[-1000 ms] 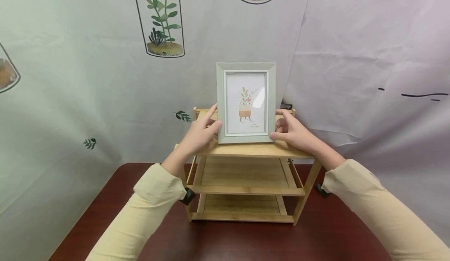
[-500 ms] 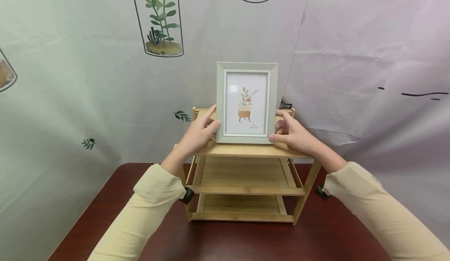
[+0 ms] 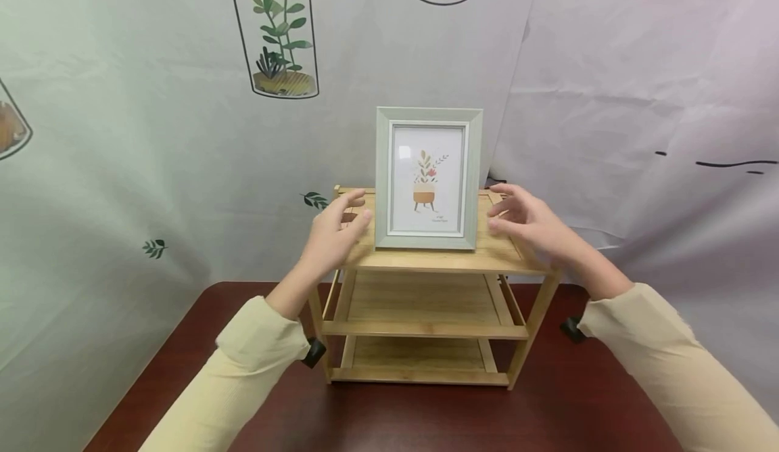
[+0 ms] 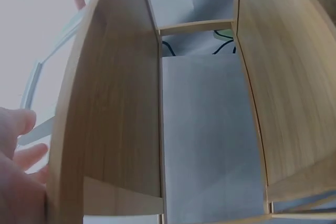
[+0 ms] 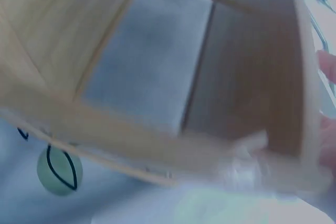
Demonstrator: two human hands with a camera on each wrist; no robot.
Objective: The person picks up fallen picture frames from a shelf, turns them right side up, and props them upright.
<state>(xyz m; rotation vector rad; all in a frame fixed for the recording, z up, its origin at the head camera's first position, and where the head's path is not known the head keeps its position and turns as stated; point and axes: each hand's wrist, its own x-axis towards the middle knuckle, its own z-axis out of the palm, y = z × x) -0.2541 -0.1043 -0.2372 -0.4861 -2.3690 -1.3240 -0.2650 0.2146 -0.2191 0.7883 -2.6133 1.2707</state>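
Note:
A pale green picture frame point(image 3: 383, 181) with a potted-plant print stands upright on the top board of a wooden shelf rack point(image 3: 426, 330). Just left of it is my left hand point(image 3: 331, 232), fingers loosely bent and a small gap away from the edge. My right hand point(image 3: 532, 225) hovers on the other side, thumb and fingers apart, holding nothing. In the left wrist view, part of the picture frame point(image 4: 44, 87) shows past the top board, beside my left fingers point(image 4: 26, 156). Only fingertips point(image 5: 328, 66) of the right hand appear in the blurred right wrist view.
The rack has two lower tiers with front rails point(image 3: 426, 330) and stands on a dark red table point(image 3: 389, 418). Close behind hangs a pale cloth point(image 3: 182, 134) printed with plants. A dark cord point(image 3: 497, 181) shows behind the rack's back right corner.
Both hands held the picture frame's lower sides earlier. They have let go and moved outward, left and right. The picture frame stays standing on the top board.

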